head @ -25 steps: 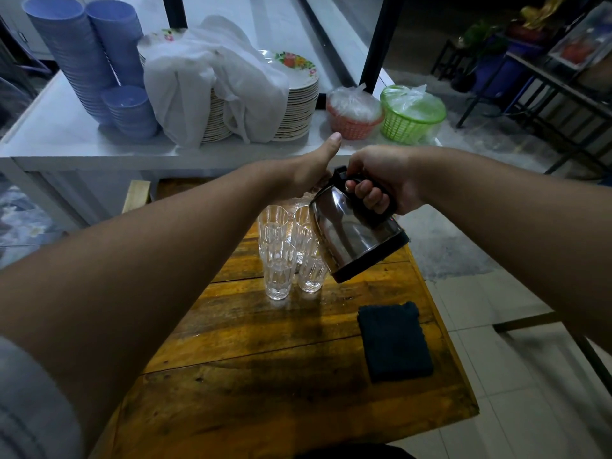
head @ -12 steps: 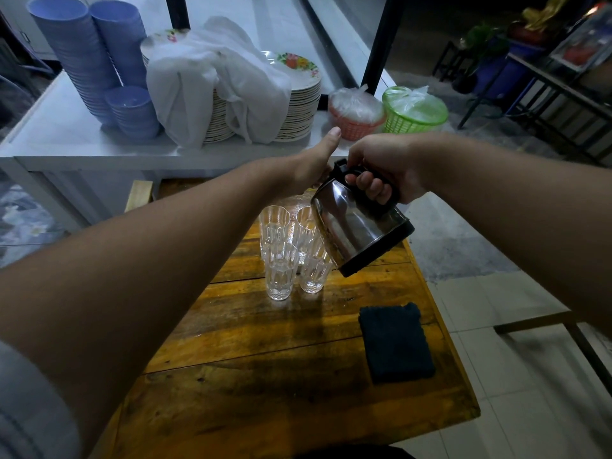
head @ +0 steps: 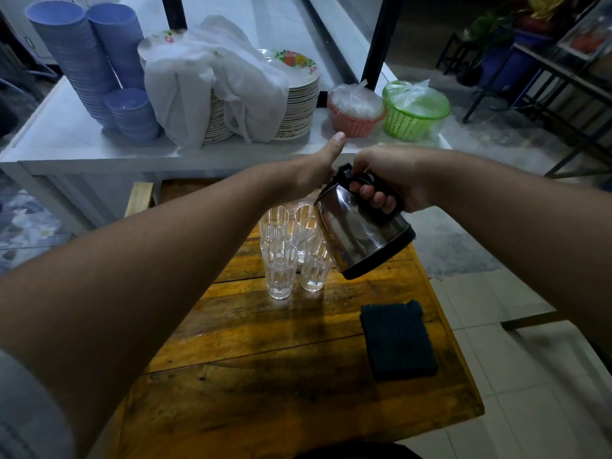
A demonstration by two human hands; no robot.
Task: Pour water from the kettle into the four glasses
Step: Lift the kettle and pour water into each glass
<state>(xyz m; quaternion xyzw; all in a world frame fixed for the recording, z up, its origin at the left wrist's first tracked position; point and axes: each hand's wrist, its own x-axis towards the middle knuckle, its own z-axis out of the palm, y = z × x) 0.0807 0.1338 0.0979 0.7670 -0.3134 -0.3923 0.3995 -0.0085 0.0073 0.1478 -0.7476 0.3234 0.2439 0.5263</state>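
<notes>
A steel kettle (head: 357, 233) with a black base hangs tilted to the left over a cluster of clear faceted glasses (head: 281, 270) on the wooden table (head: 265, 359). My right hand (head: 390, 177) grips the kettle's black handle. My left hand (head: 314, 170) rests against the kettle's lid, thumb raised. The kettle's body hides its spout and part of the right-hand glasses, so I cannot see a stream of water.
A dark folded cloth (head: 397, 339) lies on the table's right side. Behind stands a white counter (head: 82, 140) with stacked blue bowls (head: 92, 61), plates under a white cloth (head: 215, 81), a red basket (head: 356, 111) and a green basket (head: 414, 111). Tiled floor lies to the right.
The kettle has risen slightly and shifted a little right, and its tilt has eased a bit. Both hands keep their hold.
</notes>
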